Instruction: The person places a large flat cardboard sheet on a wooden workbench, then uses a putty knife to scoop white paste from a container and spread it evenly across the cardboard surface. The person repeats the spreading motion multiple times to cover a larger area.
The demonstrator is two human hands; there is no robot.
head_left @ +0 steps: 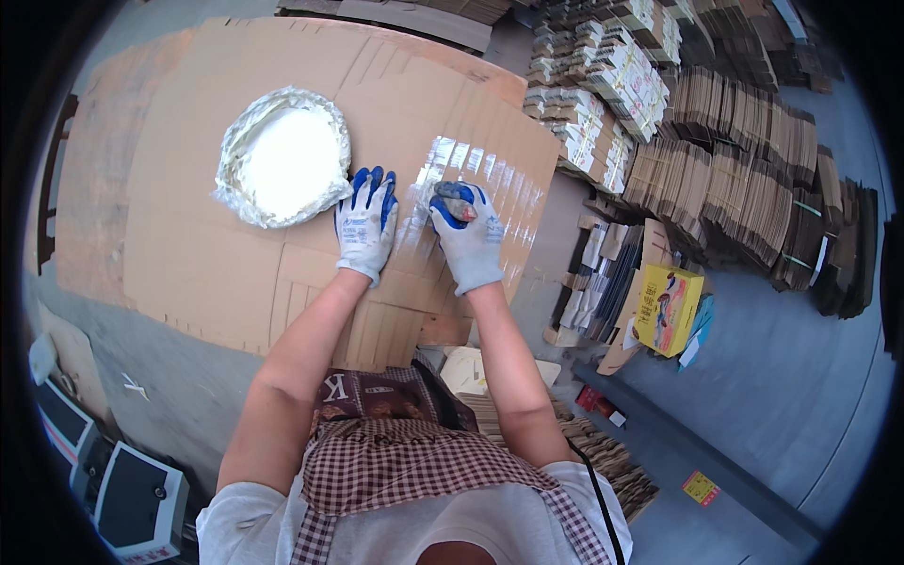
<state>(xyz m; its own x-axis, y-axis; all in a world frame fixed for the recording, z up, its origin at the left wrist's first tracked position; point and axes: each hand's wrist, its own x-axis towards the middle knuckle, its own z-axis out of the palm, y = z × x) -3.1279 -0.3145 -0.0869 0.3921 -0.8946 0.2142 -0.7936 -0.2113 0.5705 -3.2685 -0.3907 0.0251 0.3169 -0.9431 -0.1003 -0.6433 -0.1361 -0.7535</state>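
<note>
My left hand [368, 222] wears a grey-white work glove with blue fingers. It lies flat on the cardboard sheet [202, 254], fingers stretched out, beside a round tub. The tub [229, 185] is lined with crinkled clear film and holds a bright white substance. My right hand [470, 229], gloved alike, is closed around a small dark grey thing [454, 190] with a reddish patch; its kind is mostly hidden by the fingers. It presses down at the left end of a row of shiny, wet-looking cardboard strips [508, 188].
Bundled cardboard pieces [730, 169] and white printed stacks [612, 85] stand to the right of the table. A yellow box [667, 309] sits nearer on the right. At the lower left are white-and-black machine casings [141, 497].
</note>
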